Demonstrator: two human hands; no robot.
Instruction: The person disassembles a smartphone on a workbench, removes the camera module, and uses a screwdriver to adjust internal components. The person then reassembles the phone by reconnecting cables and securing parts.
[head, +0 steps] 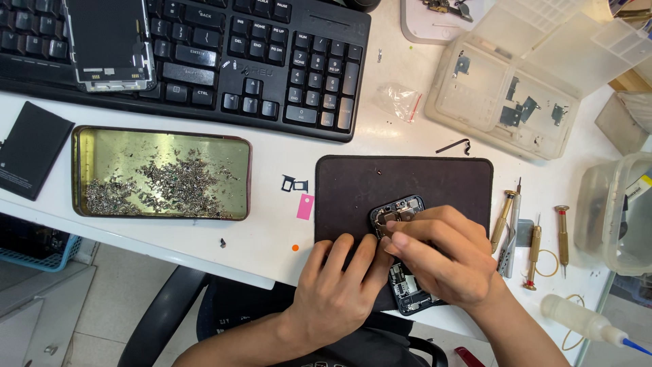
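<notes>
While steadied flat on a dark mat [353,183] near the surface [272,238] edge, opened phone [401,211] lying under both hands, probably so the board stays put. Left hand [337,292] spread, fingers pressing mat and phone edge; right hand [441,255] curled over the phone, fingertips pinched on something small, too hidden to name. Alongside at right, screwdrivers [533,251] within easy reach, parts box [506,102] behind. Further left, tin of screws [159,173], keyboard [204,54] carrying a screen panel [109,41], black battery [30,149]. Nothing between hands and phone.
</notes>
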